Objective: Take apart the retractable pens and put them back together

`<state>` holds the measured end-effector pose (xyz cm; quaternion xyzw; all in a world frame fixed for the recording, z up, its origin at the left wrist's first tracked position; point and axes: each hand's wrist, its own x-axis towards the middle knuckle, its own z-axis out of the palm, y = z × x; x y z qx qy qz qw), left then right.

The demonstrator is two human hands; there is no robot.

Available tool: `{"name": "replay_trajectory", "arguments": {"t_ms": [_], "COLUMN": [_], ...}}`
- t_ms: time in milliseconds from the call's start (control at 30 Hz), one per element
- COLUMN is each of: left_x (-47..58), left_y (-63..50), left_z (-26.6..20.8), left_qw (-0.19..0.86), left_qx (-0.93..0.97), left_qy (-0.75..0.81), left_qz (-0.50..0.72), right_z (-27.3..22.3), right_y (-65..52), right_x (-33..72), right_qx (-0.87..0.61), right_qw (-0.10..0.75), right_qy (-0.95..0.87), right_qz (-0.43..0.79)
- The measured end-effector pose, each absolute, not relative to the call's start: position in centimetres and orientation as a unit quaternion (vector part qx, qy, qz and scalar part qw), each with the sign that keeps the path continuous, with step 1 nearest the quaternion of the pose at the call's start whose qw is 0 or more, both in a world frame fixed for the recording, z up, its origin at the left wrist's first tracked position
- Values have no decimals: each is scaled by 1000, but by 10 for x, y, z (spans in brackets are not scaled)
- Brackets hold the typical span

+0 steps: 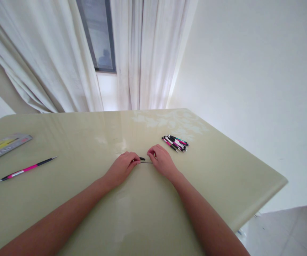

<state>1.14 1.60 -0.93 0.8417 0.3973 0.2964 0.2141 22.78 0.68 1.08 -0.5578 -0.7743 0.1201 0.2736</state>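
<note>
My left hand [125, 165] rests low over the table at the middle of the view, its fingers pinched together. From its fingertips a thin dark rod [146, 163], like a pen refill, runs across to the edge of my right hand. Just beyond those fingertips lies a short black piece [142, 158], partly covered by the left hand. My right hand [160, 160] is a little to the right, thumb and fingers curled into a pinch. What sits between its fingertips, if anything, is too small to make out.
A pile of several pens [176, 143], pink, black, white and teal, lies beyond my right hand. One long pink and black pen [26, 170] is at the left. A grey and yellow package [6, 146] lies behind it. The table [94, 220] ends near a white wall.
</note>
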Motion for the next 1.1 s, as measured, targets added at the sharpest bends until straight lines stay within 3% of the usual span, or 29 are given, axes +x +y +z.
{"name": "replay_trajectory", "arguments": {"t_ms": [167, 367, 700, 1100], "left_x": [7, 5, 5, 5], "left_y": [15, 14, 17, 16], "left_z": [-7, -3, -3, 0], "left_qw": [284, 256, 339, 383], "left_qx": [775, 784, 768, 723], "left_qy": [421, 410, 388, 416], "left_qz": [375, 389, 380, 397], "right_z": [18, 14, 8, 7], "right_y": [-3, -4, 1, 1], "right_x": [216, 207, 205, 209], "right_qx": [-475, -481, -452, -447], "right_qw": [297, 360, 438, 420], "right_qy": [-810, -757, -654, -677], "right_qz": [176, 258, 420, 407]}}
